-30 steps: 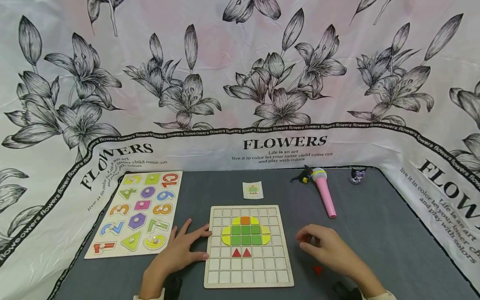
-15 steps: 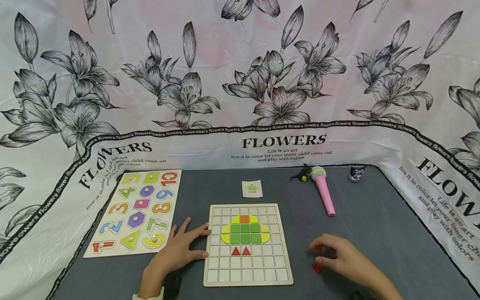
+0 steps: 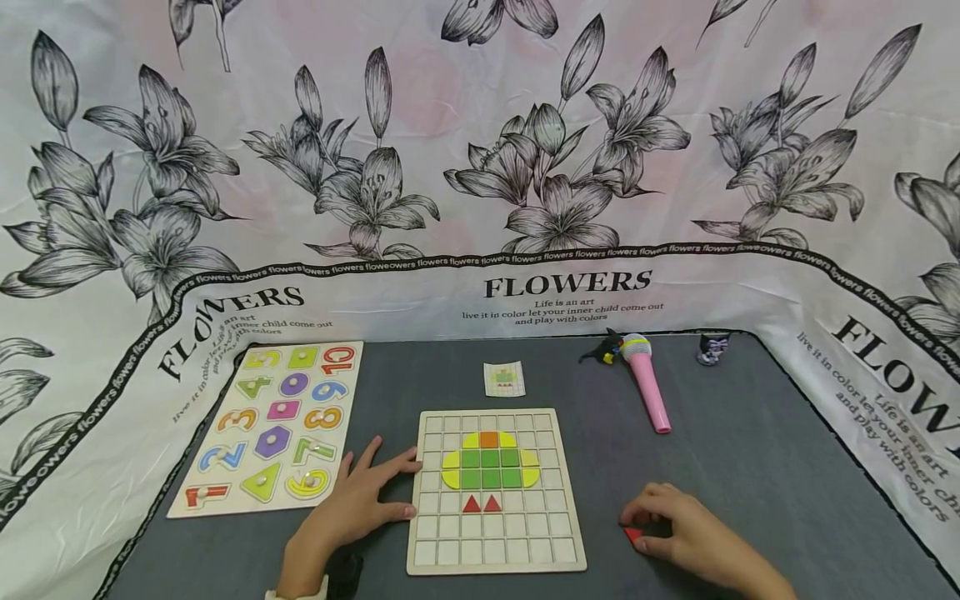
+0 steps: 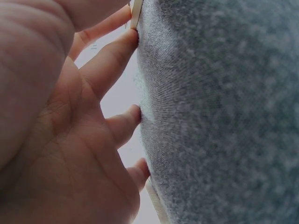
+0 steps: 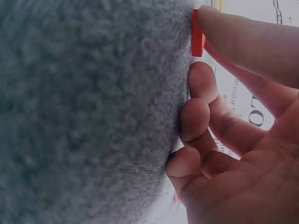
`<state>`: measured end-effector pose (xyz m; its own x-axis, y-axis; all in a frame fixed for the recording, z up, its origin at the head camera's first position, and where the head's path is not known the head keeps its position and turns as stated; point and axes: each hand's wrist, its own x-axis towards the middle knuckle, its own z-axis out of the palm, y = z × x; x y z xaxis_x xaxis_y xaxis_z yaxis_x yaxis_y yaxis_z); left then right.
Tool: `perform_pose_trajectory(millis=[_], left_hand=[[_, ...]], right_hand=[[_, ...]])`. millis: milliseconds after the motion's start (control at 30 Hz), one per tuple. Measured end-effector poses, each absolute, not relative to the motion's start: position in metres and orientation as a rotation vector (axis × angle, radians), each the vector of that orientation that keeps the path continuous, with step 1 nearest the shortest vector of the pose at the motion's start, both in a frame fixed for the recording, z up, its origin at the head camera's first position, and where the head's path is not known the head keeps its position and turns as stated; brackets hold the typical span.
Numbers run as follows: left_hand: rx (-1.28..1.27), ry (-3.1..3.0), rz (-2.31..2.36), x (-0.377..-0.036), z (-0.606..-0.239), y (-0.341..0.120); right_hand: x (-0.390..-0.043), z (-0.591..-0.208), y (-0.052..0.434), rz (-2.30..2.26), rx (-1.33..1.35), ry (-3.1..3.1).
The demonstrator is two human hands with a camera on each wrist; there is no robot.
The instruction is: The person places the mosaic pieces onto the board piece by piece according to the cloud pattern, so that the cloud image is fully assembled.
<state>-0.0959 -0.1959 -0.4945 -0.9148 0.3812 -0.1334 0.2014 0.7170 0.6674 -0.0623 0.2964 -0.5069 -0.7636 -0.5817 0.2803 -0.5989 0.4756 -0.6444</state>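
Observation:
A wooden grid board lies on the grey mat; it holds a yellow, green and orange shape with two red triangles under it. My left hand rests flat, fingers spread, on the mat against the board's left edge; in the left wrist view its fingertips press the mat. To the right of the board, my right hand curls over a small red triangle piece and pinches it against the mat. The right wrist view shows a finger on the red piece.
A number puzzle board lies at the left. A small pattern card sits behind the grid board. A pink toy microphone and two small dark figures lie at the back right. A flower-print cloth walls the mat.
My right hand has moved down and to the right, lowered onto the red triangle piece and closed on it. The left hand has stayed put.

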Motion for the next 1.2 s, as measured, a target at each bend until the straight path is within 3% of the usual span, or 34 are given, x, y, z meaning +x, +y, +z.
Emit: perform_pose_trajectory(millis=[700, 1200], left_hand=[[0.471, 2.656, 0.996, -0.096, -0.494, -0.198], [0.464, 2.645, 0.998, -0.096, -0.494, -0.197]], right_hand=[[-0.064, -0.496, 0.283, 1.383, 0.997, -2.8], [-0.08, -0.482, 0.238, 1.539, 0.937, -2.838]])
